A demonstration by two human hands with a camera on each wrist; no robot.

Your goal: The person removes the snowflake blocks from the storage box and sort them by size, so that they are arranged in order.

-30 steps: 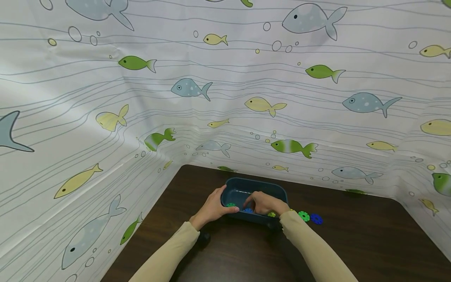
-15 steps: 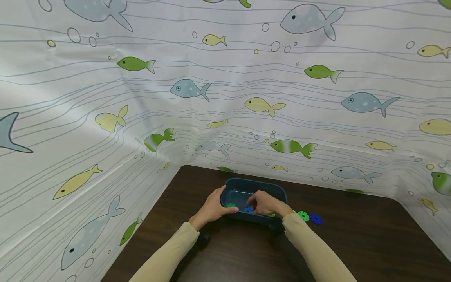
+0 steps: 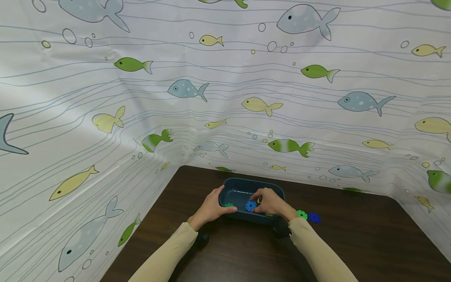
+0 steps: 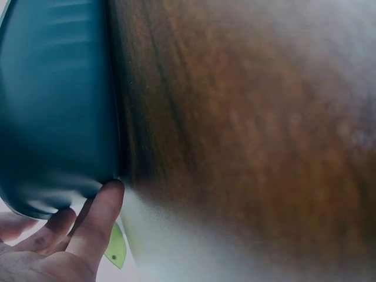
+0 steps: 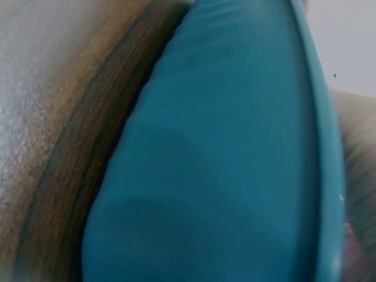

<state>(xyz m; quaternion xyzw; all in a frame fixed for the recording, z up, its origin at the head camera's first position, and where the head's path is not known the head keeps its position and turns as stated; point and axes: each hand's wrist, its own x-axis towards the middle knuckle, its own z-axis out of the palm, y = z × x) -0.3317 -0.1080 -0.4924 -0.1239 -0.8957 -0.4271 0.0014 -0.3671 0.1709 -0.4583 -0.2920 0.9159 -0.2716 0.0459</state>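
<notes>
A dark teal plastic bin stands on the table. My left hand grips its left end, thumb over the near rim and fingers along the outer wall. In the left wrist view the fingertips press on the bin's outside. Reaching over the near rim, my right hand pinches a blue notched plastic disc between thumb and fingers, tilted up inside the bin. A green notched disc lies near my left thumb. The bin's outer wall fills most of the right wrist view, hiding the right fingers.
On the dark wooden table, right of the bin, lie a green notched disc and a dark blue one. A fish-patterned sheet hangs behind the table and along its sides.
My right hand has lifted the blue disc from the bin's bottom, and the disc now tilts up in its fingers. My left hand keeps its grip on the bin.
</notes>
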